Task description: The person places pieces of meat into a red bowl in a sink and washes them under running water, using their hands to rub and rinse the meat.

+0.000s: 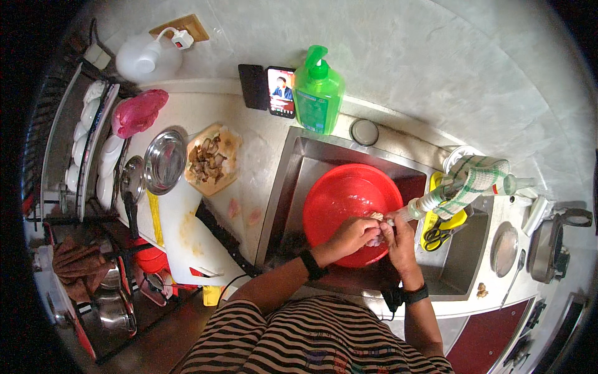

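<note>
Over a red plastic basin (327,201), my left hand (350,238) and my right hand (399,240) meet with their fingertips together. Both pinch a small pale piece of food (374,241), whose exact kind is hard to tell because the fingers cover much of it. Water runs from the faucet's clear spray nozzle (416,208) beside my right fingers. A green-and-white checked cloth (476,180) is wrapped around the faucet. The basin stands inside a stainless steel sink (275,205) and appears to hold some water.
Left of the sink, a large black-bladed knife (217,226) lies by a white cutting board (180,233). Behind them are chopped brown food (208,159) and a metal bowl (165,161). A green soap bottle (317,98) and lit phone (281,91) stand rearward. Scissors (437,236) rest in a yellow holder (427,224).
</note>
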Action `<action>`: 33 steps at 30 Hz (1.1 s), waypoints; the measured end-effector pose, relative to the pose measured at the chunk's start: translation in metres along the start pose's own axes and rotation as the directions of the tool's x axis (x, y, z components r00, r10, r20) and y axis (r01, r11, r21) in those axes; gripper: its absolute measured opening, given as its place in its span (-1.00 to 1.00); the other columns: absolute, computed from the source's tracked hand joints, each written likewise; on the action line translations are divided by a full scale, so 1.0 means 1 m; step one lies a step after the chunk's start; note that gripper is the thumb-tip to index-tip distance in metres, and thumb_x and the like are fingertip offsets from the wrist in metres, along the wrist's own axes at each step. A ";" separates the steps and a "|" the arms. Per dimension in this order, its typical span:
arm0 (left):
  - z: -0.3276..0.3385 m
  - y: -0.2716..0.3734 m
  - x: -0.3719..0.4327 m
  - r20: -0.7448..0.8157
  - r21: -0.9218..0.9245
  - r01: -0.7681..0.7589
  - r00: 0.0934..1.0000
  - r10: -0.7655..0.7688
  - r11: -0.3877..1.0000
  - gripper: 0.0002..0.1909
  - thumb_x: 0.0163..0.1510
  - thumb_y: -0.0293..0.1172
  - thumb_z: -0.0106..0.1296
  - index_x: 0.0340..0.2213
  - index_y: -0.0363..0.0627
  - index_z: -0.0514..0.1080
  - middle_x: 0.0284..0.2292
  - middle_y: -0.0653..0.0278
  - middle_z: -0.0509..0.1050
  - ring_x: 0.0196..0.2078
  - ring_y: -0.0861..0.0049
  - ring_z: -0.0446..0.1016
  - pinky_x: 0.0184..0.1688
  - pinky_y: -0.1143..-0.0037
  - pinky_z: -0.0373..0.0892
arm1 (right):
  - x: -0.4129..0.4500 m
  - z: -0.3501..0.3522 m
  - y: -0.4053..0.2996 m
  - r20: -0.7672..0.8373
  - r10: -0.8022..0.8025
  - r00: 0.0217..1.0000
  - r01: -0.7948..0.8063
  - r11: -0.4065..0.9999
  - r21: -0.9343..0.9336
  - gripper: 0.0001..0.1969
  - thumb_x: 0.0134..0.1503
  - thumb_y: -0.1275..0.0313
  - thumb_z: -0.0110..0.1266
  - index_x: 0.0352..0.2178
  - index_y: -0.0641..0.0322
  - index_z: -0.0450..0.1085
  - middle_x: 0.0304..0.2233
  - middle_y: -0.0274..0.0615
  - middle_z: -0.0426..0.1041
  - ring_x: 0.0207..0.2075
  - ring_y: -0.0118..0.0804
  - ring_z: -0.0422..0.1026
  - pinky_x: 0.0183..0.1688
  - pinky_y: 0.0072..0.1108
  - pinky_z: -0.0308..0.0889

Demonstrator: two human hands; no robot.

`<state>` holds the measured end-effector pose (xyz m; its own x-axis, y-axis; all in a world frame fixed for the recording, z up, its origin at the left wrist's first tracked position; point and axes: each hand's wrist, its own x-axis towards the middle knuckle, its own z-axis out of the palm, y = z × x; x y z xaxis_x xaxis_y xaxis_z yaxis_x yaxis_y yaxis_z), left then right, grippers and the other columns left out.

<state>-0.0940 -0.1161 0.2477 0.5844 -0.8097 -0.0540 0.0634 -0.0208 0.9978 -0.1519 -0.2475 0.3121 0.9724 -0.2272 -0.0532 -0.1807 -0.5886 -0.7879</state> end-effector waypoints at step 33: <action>0.001 -0.006 0.003 0.042 -0.562 0.406 0.884 -0.466 0.721 -0.80 0.01 -0.43 -0.21 -0.26 -0.11 0.18 -0.43 0.37 0.34 -0.44 0.64 0.31 -0.47 0.56 0.36 | -0.012 0.008 -0.013 -0.105 -0.214 0.971 0.200 0.971 -0.131 -0.85 -0.13 0.65 -0.04 -0.43 0.33 0.25 -0.46 -0.01 0.31 -0.40 -0.03 0.33 -0.36 -0.45 0.24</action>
<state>-0.0935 -0.1196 0.2419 0.4532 -0.7306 -0.5106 0.7377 -0.0142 0.6750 -0.1596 -0.2307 0.3178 0.9674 -0.1763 0.1816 -0.0004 -0.7187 -0.6953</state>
